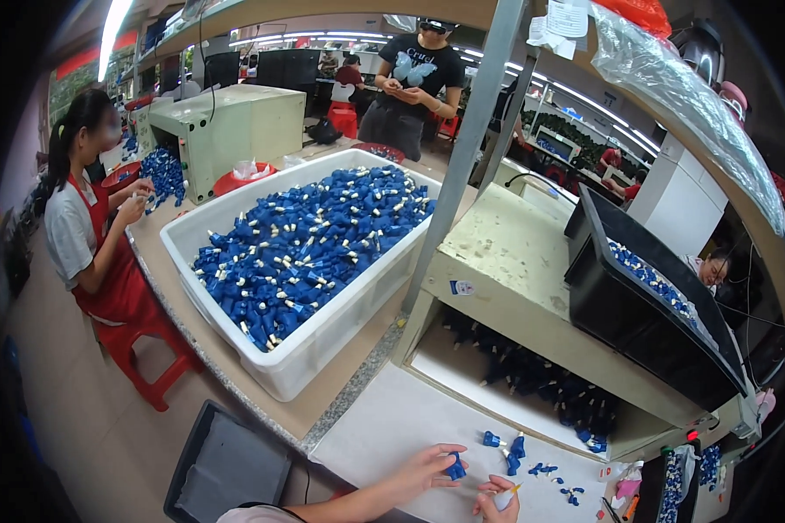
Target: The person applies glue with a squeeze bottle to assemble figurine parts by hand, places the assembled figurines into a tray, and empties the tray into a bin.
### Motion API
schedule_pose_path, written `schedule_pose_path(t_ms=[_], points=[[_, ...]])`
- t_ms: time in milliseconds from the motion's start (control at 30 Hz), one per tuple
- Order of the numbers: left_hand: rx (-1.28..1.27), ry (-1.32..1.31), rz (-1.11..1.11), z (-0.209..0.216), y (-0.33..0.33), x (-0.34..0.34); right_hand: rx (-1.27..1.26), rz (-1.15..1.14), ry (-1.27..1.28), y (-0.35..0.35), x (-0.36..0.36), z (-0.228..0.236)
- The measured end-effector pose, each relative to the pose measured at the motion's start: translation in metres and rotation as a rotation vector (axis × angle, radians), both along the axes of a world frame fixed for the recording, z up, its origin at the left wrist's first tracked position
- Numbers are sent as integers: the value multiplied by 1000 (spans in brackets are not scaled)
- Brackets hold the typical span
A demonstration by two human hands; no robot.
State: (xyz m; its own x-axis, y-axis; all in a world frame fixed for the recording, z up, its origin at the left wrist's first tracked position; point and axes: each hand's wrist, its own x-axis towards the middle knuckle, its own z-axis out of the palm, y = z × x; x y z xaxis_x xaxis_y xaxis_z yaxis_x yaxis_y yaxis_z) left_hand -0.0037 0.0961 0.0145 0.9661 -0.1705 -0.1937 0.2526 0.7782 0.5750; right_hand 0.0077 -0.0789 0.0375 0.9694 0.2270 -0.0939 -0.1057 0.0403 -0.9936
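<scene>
A person's left hand (433,468) pinches a small, glossy dark-blue piece (455,467) between nearly closed fingers (447,450) over a white-topped desk (375,427), while the right hand (492,506) curls around a white, yellow-tipped bottle (503,498) near loose blue pieces (516,447).

One blue piece (455,468) sits in the fingers of the left hand (425,472), and one white pointed tool (503,498) in those of the right hand (487,504). Three loose blue pieces (492,438) lie on the counter (375,449); the small blue bits (545,470) beside them are too tiny to count surely. There is one large white bin (285,381), its blue pieces too many to count, plus one large black bin (628,349), one dark shallow tray (227,466), two nearby cream cabinets (510,253), two grey posts (474,144) and three red basins (226,185). One person sits nearby in a red apron (138,279).
</scene>
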Motion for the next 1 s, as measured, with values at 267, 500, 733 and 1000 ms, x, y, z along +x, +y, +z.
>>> schedule_pose_path(t_ms=[267, 500, 733, 1000], points=[[-120, -45, -90, 26, -33, 31, 184, -133, -33, -15, -9, 4], [-31, -76, 39, 21, -32, 37, -18, -89, -114, -29, 5, 13], [-65, -70, -74, 13, -35, 40, -36, -126, -197, -16, 10, 26], [-103, -6, -49, 11, -33, 44, 93, -159, -171, -20, 7, 27]])
